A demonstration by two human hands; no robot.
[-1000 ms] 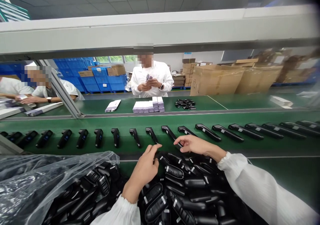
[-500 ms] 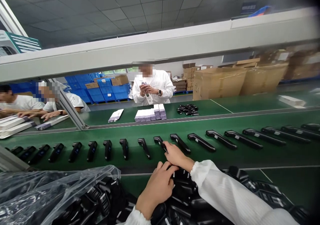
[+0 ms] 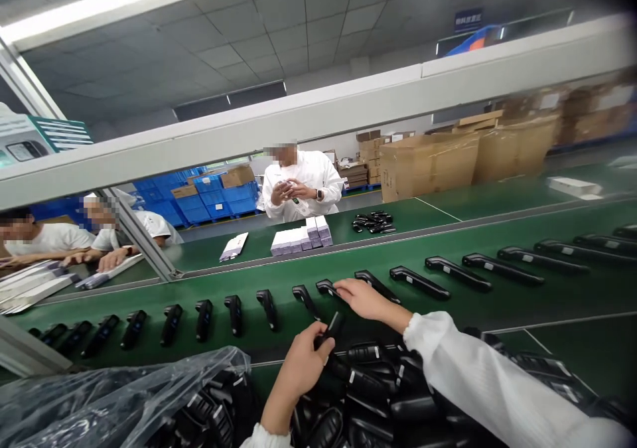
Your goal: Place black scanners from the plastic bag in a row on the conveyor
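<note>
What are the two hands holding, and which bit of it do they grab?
The left hand pinches a black handheld device by its lower end. The right hand rests on another black device on the green belt; no grip shows.

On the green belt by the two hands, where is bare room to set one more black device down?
The belt is bare in the strip between the device row and its near edge, widest right of the right hand. The row itself is tightly spaced. The pile under the left hand, which grips a device, is crowded.
</note>
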